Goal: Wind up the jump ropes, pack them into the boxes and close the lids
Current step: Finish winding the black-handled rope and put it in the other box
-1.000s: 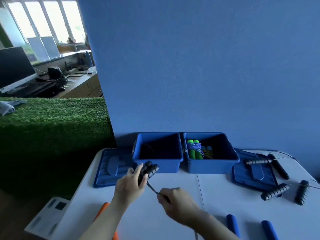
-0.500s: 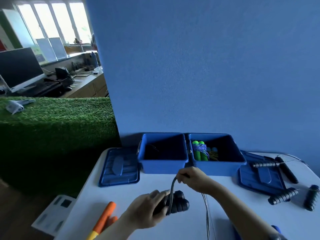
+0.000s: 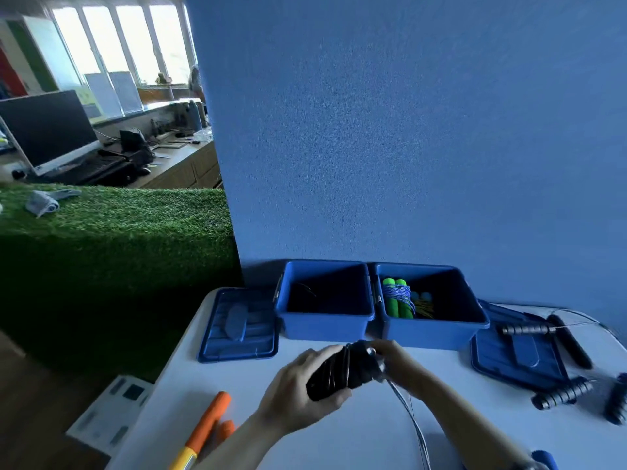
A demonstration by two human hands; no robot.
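Since the previous frame, both hands have risen toward the boxes and several turns of cord now lie around the black jump rope handles [image 3: 342,373]. Left hand [image 3: 298,390] grips the lower end of the paired handles, fingers curled around them, holding the bundle tilted above the white table [image 3: 339,442]. Right hand [image 3: 395,362] meets the upper end of the bundle and appears to pinch the cord [image 3: 407,415] there; motion blur hides the exact finger placement. Loose cord trails from that hand down across the table toward the near edge.

Just beyond the hands, two open blue boxes stand side by side against the blue wall. Left box [image 3: 325,325] shows only a thin dark strand inside. Right box [image 3: 437,334] contains a wound green-handled jump rope [image 3: 395,300]. One blue lid [image 3: 239,325] lies flat left of the boxes; a second lid [image 3: 519,354] lies to the right with a grey ribbed handle [image 3: 526,330] resting on it. More ribbed black handles [image 3: 563,395] lie at the right edge. Orange handles [image 3: 208,425] lie at the near left.
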